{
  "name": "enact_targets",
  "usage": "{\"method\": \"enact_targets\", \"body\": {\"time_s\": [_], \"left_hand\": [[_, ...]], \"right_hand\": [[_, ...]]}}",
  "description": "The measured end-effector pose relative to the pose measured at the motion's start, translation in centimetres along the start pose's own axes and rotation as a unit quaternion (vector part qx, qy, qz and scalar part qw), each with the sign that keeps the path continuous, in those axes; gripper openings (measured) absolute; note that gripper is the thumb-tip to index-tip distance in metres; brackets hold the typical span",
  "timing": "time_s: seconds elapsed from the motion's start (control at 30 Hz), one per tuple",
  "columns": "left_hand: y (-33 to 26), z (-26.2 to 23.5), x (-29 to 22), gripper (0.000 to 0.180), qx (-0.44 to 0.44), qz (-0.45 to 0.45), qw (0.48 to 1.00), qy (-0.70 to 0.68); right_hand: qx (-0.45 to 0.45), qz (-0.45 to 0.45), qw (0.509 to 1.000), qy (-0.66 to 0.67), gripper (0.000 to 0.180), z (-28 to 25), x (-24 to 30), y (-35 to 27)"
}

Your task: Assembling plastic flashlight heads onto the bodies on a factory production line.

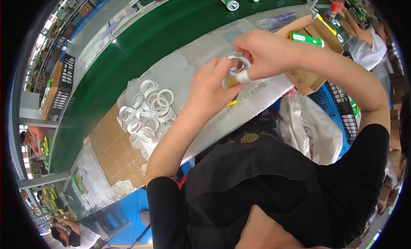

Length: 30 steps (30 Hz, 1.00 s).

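Over the work surface my two hands meet around a yellow flashlight (230, 83), its clear lens end facing up. My left hand (210, 87) is closed around its side. At the lens end, the fingers of my right hand (269, 54) grip a white ring (245, 60) that sits at the rim; whether it is fully seated I cannot tell. A white cover wraps one fingertip of my right hand. Left of my left forearm lies a loose pile of white rings (150, 104). Much of the flashlight's body is hidden by my fingers.
Beyond the plastic-covered surface (180, 62) runs a green conveyor belt (128, 47) carrying several flashlights (227, 0). A cardboard box (306, 80) holding a green flashlight (307, 39) stands at right. Below it are a white sack (312, 125) and a blue crate (327, 105). Other people work nearby.
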<state>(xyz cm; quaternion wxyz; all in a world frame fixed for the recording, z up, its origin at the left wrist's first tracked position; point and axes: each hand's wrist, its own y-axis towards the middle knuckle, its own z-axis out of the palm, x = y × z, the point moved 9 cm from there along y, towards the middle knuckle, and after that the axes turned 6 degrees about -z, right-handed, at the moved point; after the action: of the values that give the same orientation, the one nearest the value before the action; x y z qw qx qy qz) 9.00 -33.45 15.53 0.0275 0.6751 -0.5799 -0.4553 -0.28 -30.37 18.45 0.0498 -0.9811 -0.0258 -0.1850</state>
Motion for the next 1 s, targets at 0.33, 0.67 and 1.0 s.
{"method": "enact_targets", "body": {"time_s": [0.33,0.67,1.0], "left_hand": [[0.3,-0.3,0.0,0.037,-0.017,-0.002,0.998,-0.057],[-0.3,-0.7,0.8,0.038,-0.027,-0.012,0.999,-0.044],[-0.1,-0.7,1.1,0.042,-0.031,0.0,0.998,-0.05]], "right_hand": [[-0.173,-0.19,0.966,0.015,0.06,-1.8,1.2,-0.9],[-0.026,-0.033,0.997,-0.058,0.05,0.5,0.1,0.1],[-0.106,-0.042,0.992,-0.058,0.045,0.1,0.8,0.4]]}}
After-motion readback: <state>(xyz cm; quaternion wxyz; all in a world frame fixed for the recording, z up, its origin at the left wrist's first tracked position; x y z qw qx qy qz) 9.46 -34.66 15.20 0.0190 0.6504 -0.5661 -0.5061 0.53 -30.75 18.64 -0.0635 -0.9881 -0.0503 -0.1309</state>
